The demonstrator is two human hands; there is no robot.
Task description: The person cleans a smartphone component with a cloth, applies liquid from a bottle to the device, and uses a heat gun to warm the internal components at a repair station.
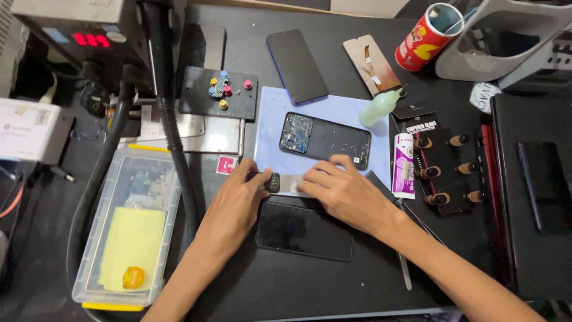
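The black bench (357, 286) carries all parts. At its left edge stands a clear plastic box (128, 226) holding a yellow sheet and a yellow cap. At centre lies a pale blue mat (325, 104).

On the mat rests an opened phone (325, 140), back cover off, its blue circuit board exposed at the left end and small loose screws scattered across the dark middle section.

A dark panel (304, 231) lies flat on the bench below both hands.

The left hand (235, 206) is narrowly closed, pinching a small dark part (271, 182) at the mat's lower edge. The right hand (342, 191) lies flat and spread, fingertips touching the lower rim of the opened phone and palm over the mat edge; it holds nothing visible.

Risks, as judged:
- The right fingertips sit near the loose screws; a sideways drag could scatter them off the phone.
- Pressure from either wrist on the dark panel could crack or smear it.
- The green bottle (381, 106) lies against the mat's upper right corner; a nudge could roll it onto the open board.

Counts:
- Phones or phone bodies: two, the opened phone and one closed phone (296, 65) above the mat.
- Loose panels: two, the dark panel and a screen (373, 64) with ribbon.
- Hands: two.
- Red can (426, 39): one.
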